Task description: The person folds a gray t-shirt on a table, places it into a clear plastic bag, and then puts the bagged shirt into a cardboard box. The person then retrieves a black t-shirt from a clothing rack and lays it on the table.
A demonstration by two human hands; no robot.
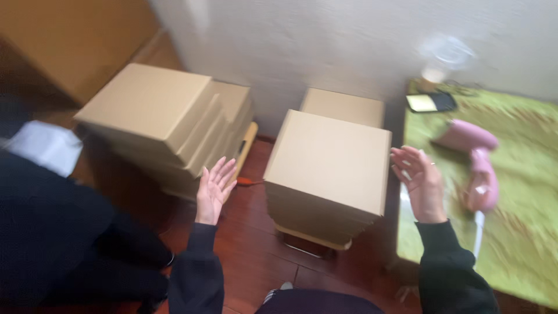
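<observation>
Two hands, both spread and holding nothing: left hand (215, 187) and right hand (419, 181) flank the near stack of flat cardboard boxes (328, 174) on the wooden floor (256, 256), not touching it. Judgement: grip low on opposite sides, palms flat, squeezing evenly so layers don't slide. Second, stepped stack (168, 119) sits well apart left; green-covered surface (523, 232) close on the right.

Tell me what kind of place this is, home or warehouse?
Probably a room in a home used for packing, not a warehouse. Stacks of flat cardboard boxes sit on a dark wood floor against a plain wall; a pink hair dryer lies on a green-covered table. Both hands, left and right, are open and empty.
</observation>
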